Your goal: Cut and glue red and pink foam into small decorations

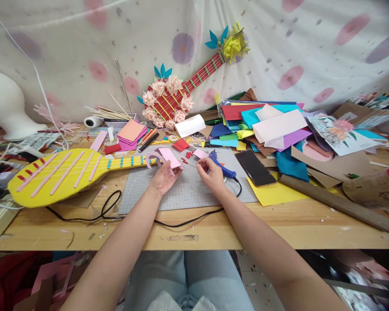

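My left hand [164, 178] is closed around folded pink paper [169, 157], and a curled pink strip [153, 157] sticks out on its left side. To the right, my right hand [210, 172] is pinched at thumb and forefinger; what lies between the fingertips is too small to make out. A small pink piece [200, 153] shows just beyond those fingertips. Beside the right hand, a blue hot glue gun [221, 166] rests on the grey cutting mat [142, 192]. Several small red pieces [188, 156] lie between the hands.
A yellow paper lute [65, 172] lies at left, its neck reaching the mat. Behind leans a red flowered one [168, 101]. At right are a black phone [255, 167], coloured paper [278, 125] and a brown tube [337, 203]. A black cord [181, 224] crosses the front.
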